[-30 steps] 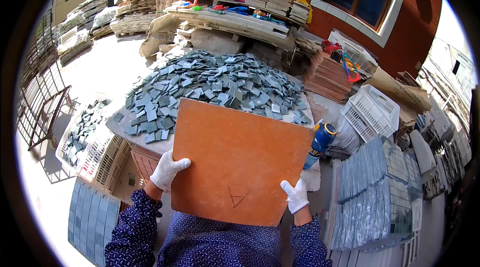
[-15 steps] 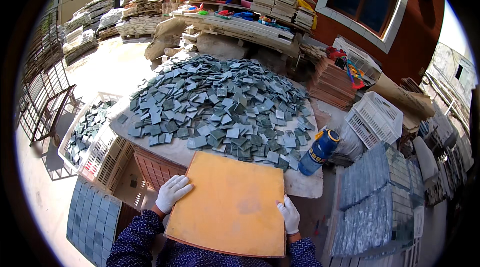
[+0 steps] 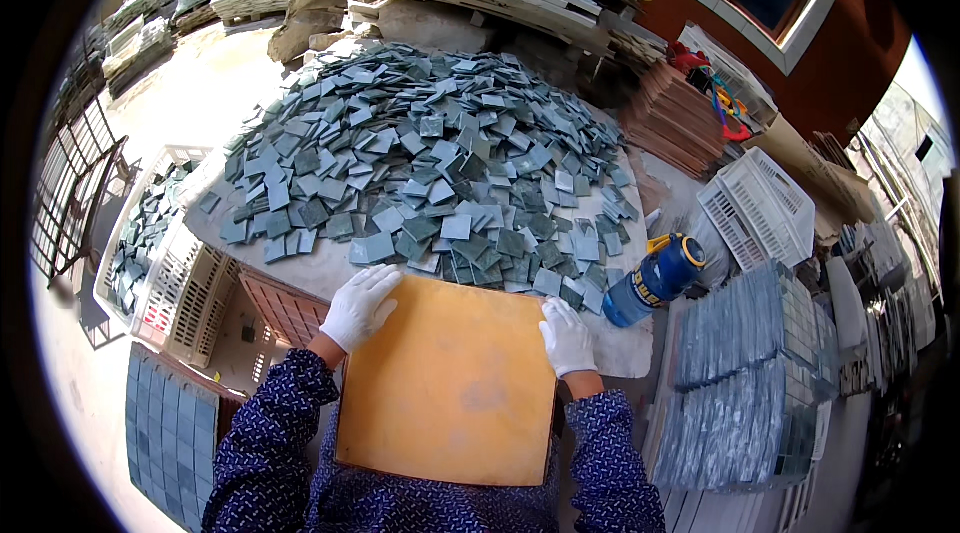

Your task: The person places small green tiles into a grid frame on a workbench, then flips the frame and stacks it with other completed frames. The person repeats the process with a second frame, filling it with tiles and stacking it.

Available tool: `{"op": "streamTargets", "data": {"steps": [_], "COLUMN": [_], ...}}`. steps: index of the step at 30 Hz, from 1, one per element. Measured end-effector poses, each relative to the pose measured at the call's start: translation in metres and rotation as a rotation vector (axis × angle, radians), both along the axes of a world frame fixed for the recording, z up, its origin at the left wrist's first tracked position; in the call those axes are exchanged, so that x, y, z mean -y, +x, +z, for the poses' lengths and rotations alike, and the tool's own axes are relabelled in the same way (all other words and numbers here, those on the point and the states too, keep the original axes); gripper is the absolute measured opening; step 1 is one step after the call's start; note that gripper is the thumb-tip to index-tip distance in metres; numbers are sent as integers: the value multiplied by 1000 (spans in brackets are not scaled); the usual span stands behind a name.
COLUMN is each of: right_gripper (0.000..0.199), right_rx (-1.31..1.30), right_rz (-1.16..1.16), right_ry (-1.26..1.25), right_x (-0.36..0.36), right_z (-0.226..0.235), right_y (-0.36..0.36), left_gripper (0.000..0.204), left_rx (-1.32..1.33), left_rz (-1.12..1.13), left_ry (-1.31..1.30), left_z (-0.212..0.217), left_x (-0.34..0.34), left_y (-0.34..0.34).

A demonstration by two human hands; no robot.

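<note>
Two gloved hands [image 3: 362, 309] [image 3: 567, 337], orange board [image 3: 448, 388] between, grey-green tiles [image 3: 400, 158] heaped beyond

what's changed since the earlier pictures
The board has come down from in front of the tile heap and now shows a yellow face instead of the marked orange-brown one. The left hand and right hand have shifted from its sides to its far corners; both are on it in every picture. The heap and blue bottle stayed put.
</note>
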State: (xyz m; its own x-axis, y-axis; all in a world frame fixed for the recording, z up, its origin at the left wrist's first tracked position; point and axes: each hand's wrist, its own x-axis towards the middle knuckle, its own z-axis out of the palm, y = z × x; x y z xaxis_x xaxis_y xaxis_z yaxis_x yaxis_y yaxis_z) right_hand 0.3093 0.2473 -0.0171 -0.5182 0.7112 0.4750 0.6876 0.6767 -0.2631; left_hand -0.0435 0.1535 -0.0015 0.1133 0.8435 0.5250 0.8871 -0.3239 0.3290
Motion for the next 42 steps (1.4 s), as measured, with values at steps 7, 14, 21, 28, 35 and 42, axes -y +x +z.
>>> {"op": "streamTargets", "data": {"steps": [7,14,21,28,35,42], "right_gripper": [23,30,43,48,93,46], "right_rx": [-120,-237,-86,-195,-1363,-542], "right_rz": [-130,-117,-154,-115,422,-108], "right_ry": [-246,-163,-183,-368,-1232,-1263], "right_x": [-5,10,0,20,112,211], "right_z": [5,-23,-5,79,94,-3], "right_y": [-12,-4,-29,-7,39,61], "left_gripper": [34,41,55,54,75,66], "left_rx": [150,239,193,151,1401,1473], "left_rz": [29,16,64,103,-217,-84], "left_ry": [-12,-56,-134,-35,-567,-681], "left_z": [-16,-20,-24,55,77,-20], "left_x": [-16,-4,4,12,106,200], "left_y": [4,5,5,16,-3,21]}}
